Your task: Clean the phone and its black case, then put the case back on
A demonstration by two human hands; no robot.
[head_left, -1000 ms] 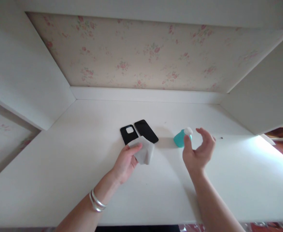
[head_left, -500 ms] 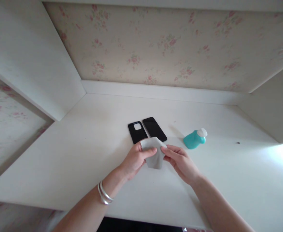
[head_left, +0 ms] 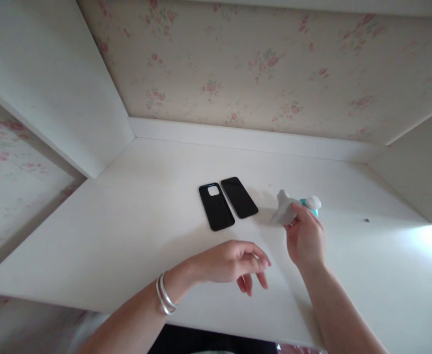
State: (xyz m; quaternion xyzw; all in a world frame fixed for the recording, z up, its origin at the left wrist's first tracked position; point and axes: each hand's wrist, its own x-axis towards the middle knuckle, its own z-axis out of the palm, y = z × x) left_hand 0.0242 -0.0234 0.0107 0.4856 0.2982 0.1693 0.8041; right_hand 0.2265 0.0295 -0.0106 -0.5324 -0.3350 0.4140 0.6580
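Observation:
My right hand (head_left: 306, 236) pinches a light grey cloth (head_left: 285, 206) at the right of the desk. Just behind that hand stands a teal bottle with a white cap (head_left: 314, 202), its body mostly hidden by the cloth and fingers. My left hand (head_left: 240, 263) hovers over the desk's front part with fingers loosely apart and nothing in them. Beyond it lie a black phone case (head_left: 217, 209), its inside facing up, and a smartphone (head_left: 240, 197) with a dark screen, side by side.
The white desk (head_left: 157, 196) has a raised ledge (head_left: 238, 140) along the flowered wall. White side panels (head_left: 53, 98) bound it at left and right. A tiny dark bit (head_left: 366, 220) lies on the right part of the desk.
My left hand has let go of the cloth and dropped slightly toward me. My right hand has carried the cloth rightward to the teal bottle. The phone case is now fully uncovered.

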